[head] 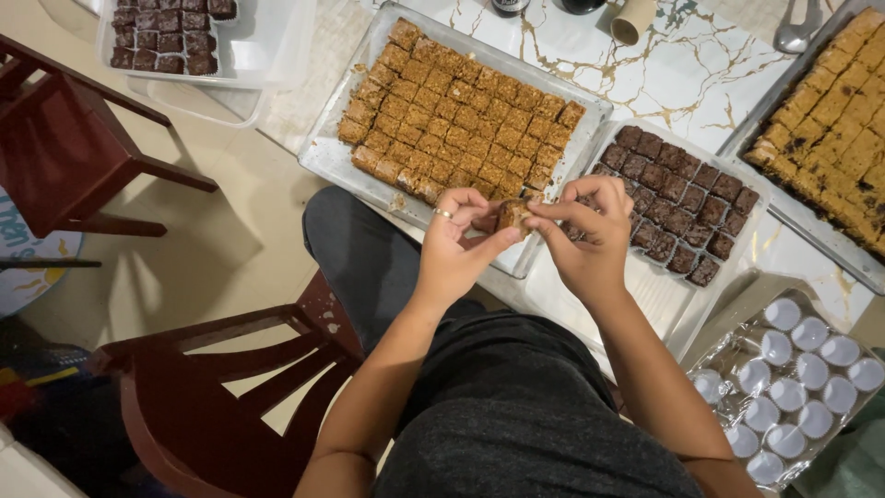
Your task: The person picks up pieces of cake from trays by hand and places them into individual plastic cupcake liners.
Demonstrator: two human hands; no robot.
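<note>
Brownie square (513, 216) pinched between left hand (456, 247) and right hand (590, 242), both grasping it; cut-slab tray (324, 155) just beyond, paper cups (793, 392) right.

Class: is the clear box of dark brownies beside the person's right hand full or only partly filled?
Partly filled: brownies crowd the clear box's far end; its near end lies bare.

Both hands, left (456, 247) and right (590, 238), pinch one brown square (513, 216); the cut-cake tray (323, 155) lies just beyond.
</note>
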